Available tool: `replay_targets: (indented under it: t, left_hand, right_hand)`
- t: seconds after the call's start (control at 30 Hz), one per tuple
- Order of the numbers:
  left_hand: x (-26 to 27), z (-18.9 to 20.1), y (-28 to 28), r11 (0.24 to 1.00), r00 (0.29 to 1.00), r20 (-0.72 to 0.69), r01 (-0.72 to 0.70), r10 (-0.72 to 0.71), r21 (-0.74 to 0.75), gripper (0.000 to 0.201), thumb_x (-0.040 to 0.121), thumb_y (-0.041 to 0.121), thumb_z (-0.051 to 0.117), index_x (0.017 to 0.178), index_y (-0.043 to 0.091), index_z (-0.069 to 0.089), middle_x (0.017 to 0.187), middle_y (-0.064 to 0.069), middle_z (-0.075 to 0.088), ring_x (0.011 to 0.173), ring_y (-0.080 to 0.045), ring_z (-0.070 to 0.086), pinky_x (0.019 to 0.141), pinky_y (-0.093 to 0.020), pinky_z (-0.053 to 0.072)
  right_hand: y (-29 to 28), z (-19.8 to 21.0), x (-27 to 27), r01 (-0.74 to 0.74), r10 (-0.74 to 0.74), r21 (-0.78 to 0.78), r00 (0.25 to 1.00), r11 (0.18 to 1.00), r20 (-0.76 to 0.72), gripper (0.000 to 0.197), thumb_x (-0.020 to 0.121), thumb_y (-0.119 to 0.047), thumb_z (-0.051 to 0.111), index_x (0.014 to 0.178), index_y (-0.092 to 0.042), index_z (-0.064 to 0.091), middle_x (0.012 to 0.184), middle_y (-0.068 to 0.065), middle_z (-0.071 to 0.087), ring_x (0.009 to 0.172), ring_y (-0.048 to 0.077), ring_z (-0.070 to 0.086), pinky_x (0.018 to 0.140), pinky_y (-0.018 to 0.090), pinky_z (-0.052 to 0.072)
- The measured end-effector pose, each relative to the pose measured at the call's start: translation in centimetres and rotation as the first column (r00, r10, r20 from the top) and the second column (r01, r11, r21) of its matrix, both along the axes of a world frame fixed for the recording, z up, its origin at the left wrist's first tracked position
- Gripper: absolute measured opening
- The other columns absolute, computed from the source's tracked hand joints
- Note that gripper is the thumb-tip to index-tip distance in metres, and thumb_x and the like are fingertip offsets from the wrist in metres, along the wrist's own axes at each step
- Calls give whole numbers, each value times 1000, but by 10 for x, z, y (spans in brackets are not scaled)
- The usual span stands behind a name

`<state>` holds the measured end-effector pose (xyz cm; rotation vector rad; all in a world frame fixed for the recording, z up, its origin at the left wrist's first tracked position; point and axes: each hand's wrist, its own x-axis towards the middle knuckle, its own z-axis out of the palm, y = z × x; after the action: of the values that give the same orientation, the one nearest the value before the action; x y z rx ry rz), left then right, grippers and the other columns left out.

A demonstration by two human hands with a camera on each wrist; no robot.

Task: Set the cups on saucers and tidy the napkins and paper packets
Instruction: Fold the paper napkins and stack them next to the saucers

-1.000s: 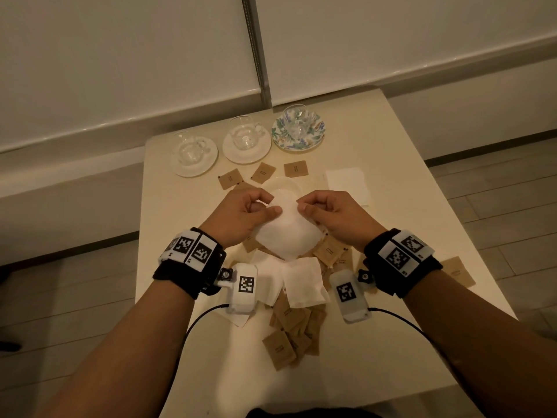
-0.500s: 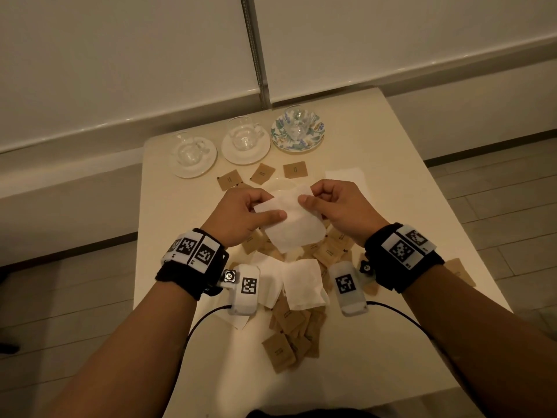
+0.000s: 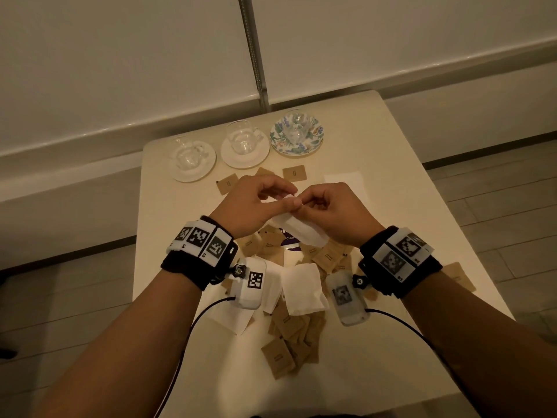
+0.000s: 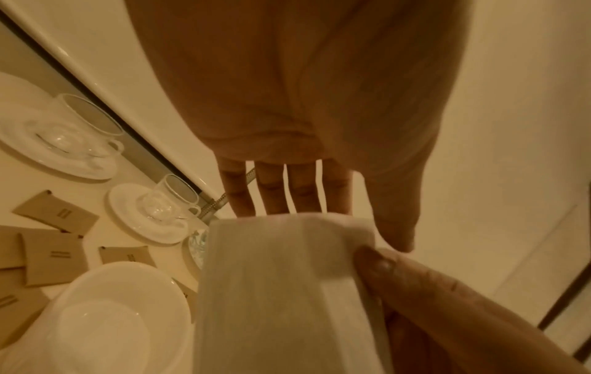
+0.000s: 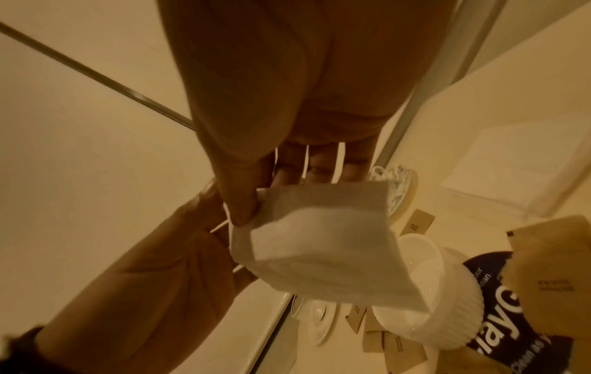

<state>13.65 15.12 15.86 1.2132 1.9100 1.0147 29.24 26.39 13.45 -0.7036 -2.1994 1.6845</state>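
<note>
- Whereas a second ago the white napkin (image 3: 297, 233) was spread flat between the two hands, it is now doubled over, its upper corners brought together and its body hanging as a narrow folded strip above the worktop (image 3: 401, 182).
- That suggests one fold is nearly made; this napkin probably needs another crease or can join the flat one (image 3: 343, 181) lying at the right of the worktop.
- Left hand (image 3: 253, 206): fingers curled, pinching the napkin's top edge; the left wrist view shows the paper draped just below the fingertips.
- Right hand (image 3: 334, 212): thumb and forefinger pinch the same corner, touching the left hand's fingertips.
- Cups look done: three glass cups (image 3: 242, 140) sit on saucers along the far edge.
- Still loose are other napkins (image 3: 303, 289) and many brown paper packets (image 3: 289, 336) scattered beneath the wrists, near a white bowl (image 4: 115, 308).
</note>
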Motion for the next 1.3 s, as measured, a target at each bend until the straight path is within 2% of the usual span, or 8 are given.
replay_targets:
  t: [0.4,0.5,0.63,0.87,1.03,1.1,1.2,1.3]
  left_hand:
    - [19,-24,29,998,997,55,-58,59,-16,7,84,21,74,77,23,73,81,-1,73,76,-10,65,72,-23,54]
    - [25,-31,39,997,998,13,-53,54,-52,6,84,21,76,88,17,73,88,4,72,81,-3,64,76,-16,49]
    - [44,-34,63,977,958,-209,170,-195,-131,50,74,26,83,118,30,60,116,19,59,107,7,50,87,3,31]
    - [60,-46,112,881,916,-161,287,-367,-376,27,79,12,78,104,17,70,85,1,71,81,-14,66,77,-30,54]
    - [50,-59,126,924,973,-55,195,-225,-329,17,79,11,78,93,21,74,83,4,73,76,-7,68,72,-24,54]
    - [47,-67,127,957,997,20,81,-79,-279,19,78,9,79,88,24,72,80,5,71,69,-2,64,68,-20,52]
    - [46,-81,127,965,982,97,-135,160,-226,21,80,6,76,93,21,68,81,0,67,66,-4,63,63,-16,51]
    - [52,-98,129,931,936,128,-298,328,-210,21,84,7,73,102,15,66,83,-5,63,70,-12,60,67,-24,52]
  right_hand:
    - [32,-35,44,2,3,-27,986,1000,168,6,84,-27,75,79,-26,72,78,-5,71,69,5,65,66,23,55]
    - [50,-40,62,45,-39,-29,986,999,164,8,85,-23,73,78,-26,72,78,-6,70,68,3,63,65,22,53]
    - [70,-41,68,-110,63,149,954,983,292,5,87,-26,70,85,-23,73,82,-9,69,74,5,63,69,25,52]
    - [90,-52,65,-207,106,240,921,949,376,7,89,-25,67,82,-21,67,77,-4,65,70,12,56,64,29,42]
    - [110,-69,71,-88,94,-36,959,995,267,20,80,-25,79,97,-22,68,90,-7,69,80,-2,63,71,17,51]
    - [114,-78,73,-9,61,-189,960,982,272,37,79,-18,80,113,-10,68,105,5,72,98,17,67,88,32,56]
    - [119,-91,71,222,-124,-443,963,869,239,35,80,-4,76,113,4,65,110,22,69,103,37,66,90,50,56]
    - [127,-101,65,376,-316,-579,926,723,207,31,83,1,71,112,3,61,108,21,69,92,33,70,76,43,60]
